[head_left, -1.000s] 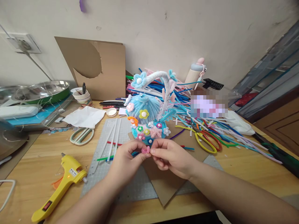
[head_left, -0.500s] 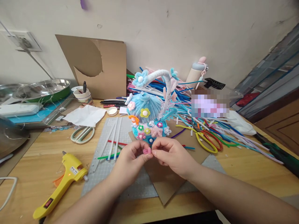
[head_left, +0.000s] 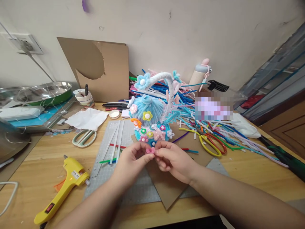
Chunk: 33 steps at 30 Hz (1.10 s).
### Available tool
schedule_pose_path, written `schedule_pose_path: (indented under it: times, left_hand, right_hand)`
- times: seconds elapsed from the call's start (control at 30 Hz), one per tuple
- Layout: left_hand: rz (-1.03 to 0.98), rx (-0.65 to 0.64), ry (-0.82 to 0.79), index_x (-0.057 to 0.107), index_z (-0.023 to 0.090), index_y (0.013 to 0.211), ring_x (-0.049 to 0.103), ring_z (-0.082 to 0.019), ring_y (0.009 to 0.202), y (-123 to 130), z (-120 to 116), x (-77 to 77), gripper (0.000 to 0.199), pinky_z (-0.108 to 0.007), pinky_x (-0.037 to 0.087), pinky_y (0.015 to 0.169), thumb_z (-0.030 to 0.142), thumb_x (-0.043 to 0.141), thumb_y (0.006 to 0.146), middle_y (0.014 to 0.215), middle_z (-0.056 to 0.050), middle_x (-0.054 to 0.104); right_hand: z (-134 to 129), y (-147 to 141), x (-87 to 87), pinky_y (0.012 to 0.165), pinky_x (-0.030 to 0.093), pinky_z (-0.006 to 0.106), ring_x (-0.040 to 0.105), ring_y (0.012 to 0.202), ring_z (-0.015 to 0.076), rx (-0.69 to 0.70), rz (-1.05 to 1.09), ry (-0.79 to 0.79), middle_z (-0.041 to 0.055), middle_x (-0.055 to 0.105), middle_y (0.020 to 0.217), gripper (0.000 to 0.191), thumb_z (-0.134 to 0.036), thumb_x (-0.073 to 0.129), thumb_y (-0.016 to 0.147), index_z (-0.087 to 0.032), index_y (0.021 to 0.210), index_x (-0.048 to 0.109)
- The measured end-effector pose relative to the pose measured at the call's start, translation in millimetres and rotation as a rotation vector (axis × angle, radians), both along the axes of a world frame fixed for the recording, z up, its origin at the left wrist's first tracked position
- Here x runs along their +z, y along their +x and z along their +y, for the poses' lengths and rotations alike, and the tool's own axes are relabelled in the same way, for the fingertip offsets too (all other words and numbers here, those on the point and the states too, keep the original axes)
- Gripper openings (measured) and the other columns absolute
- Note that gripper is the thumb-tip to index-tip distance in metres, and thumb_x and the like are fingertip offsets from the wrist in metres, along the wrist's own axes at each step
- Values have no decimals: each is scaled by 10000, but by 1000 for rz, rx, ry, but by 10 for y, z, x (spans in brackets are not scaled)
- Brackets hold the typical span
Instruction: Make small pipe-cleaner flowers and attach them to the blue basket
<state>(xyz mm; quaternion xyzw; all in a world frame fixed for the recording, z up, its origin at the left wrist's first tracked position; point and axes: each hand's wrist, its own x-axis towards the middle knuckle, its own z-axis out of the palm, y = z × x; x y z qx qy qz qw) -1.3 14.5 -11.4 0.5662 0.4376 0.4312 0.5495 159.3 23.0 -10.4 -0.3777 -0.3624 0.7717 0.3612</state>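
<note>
Between my fingertips is a small piece of pink pipe cleaner [head_left: 150, 150], bent into a curl. My left hand [head_left: 133, 159] pinches it from the left side. My right hand [head_left: 172, 159] closes on its right end with thumb and forefinger, the other fingers curled under. Just beyond my hands stands a blue fuzzy craft house [head_left: 151, 109] made of pipe cleaners, with a white arched stem [head_left: 170, 82] and several small flowers on it. My fingers partly hide its base. Under my hands lie a piece of brown cardboard [head_left: 166, 190] and a grey cutting mat [head_left: 138, 190].
A yellow glue gun [head_left: 69, 184] lies at the left, near green-handled scissors [head_left: 84, 138] and clear glue sticks [head_left: 116, 140]. Yellow-handled pliers [head_left: 209, 146] and many loose pipe cleaners [head_left: 228, 133] spread to the right. Behind stand a paper cup [head_left: 85, 99] and a bottle [head_left: 199, 73].
The pink pipe cleaner has turned and its curl now looks more open. My hands have risen slightly, and the right one has rotated a little.
</note>
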Motion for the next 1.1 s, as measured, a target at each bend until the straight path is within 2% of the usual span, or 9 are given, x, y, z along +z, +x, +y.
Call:
schedule_pose_path:
  times: [0.1, 0.17, 0.23, 0.33, 0.43, 0.57, 0.9, 1.0, 1.1]
  left_hand:
    - [-215, -110, -200, 616, 142, 826, 566, -117, 710, -34, 12, 36, 171, -252, 440, 710, 286, 691, 774, 772, -19, 635]
    - [-281, -206, -293, 624, 128, 832, 554, -100, 670, -48, 6, 60, 173, -233, 437, 674, 279, 693, 783, 783, -31, 649]
    - [-362, -258, -368, 623, 125, 863, 547, -87, 633, -51, -3, 82, 178, -222, 439, 639, 263, 700, 782, 778, -33, 653]
    - [-508, -233, -438, 603, 141, 930, 557, -83, 616, -48, -8, 101, 206, -208, 449, 616, 230, 708, 777, 727, -16, 641]
    - [-563, -218, -540, 606, 131, 928, 567, -87, 657, -56, -10, 96, 173, -209, 470, 623, 224, 682, 803, 744, -21, 624]
    - [-518, -231, -606, 629, 93, 828, 554, -69, 631, -70, -17, 64, 133, -193, 468, 610, 202, 696, 786, 738, -26, 611]
    - [-466, -150, -585, 597, 119, 709, 583, -86, 611, -38, -5, -30, 239, -219, 466, 641, 240, 798, 664, 666, -10, 650]
    - [-360, -155, -465, 573, 132, 680, 573, -97, 579, -28, -2, -52, 264, -230, 445, 617, 273, 795, 659, 613, -5, 648]
    - [-223, -139, -333, 568, 144, 669, 556, -110, 571, -14, -10, -28, 260, -240, 424, 598, 301, 776, 664, 597, -2, 640]
  right_hand:
    - [35, 55, 31, 369, 228, 180, 402, 398, 52, 13, -45, 118, -39, 514, 564, 228, -368, 567, 798, -169, 689, 537]
    - [54, 103, 68, 424, 327, 195, 472, 477, 73, -30, -145, 352, -27, 543, 630, 179, -343, 565, 822, -175, 759, 568]
    - [63, 145, 104, 554, 424, 230, 540, 613, 105, 0, -240, 611, -7, 582, 715, 74, -256, 585, 819, -183, 812, 594]
    - [59, 184, 124, 656, 446, 272, 565, 726, 142, 107, -393, 861, 26, 616, 782, 91, -200, 552, 854, -181, 796, 619]
    - [45, 196, 100, 685, 446, 287, 566, 740, 151, 58, -525, 1070, 32, 626, 784, 114, -171, 525, 884, -186, 820, 618]
    - [39, 202, 71, 757, 463, 297, 579, 828, 163, 38, -581, 1309, 54, 631, 845, 116, -139, 494, 902, -183, 892, 601]
    - [38, 203, 38, 711, 440, 307, 547, 783, 177, 129, -767, 1395, 61, 614, 829, 130, -155, 444, 905, -190, 867, 563]
    - [-2, 172, 36, 657, 419, 286, 532, 721, 160, 103, -731, 1277, 39, 593, 763, 118, -136, 477, 857, -193, 787, 553]
    - [-38, 130, 36, 542, 372, 247, 486, 607, 128, 62, -689, 981, 5, 561, 669, 118, -156, 530, 802, -193, 690, 538]
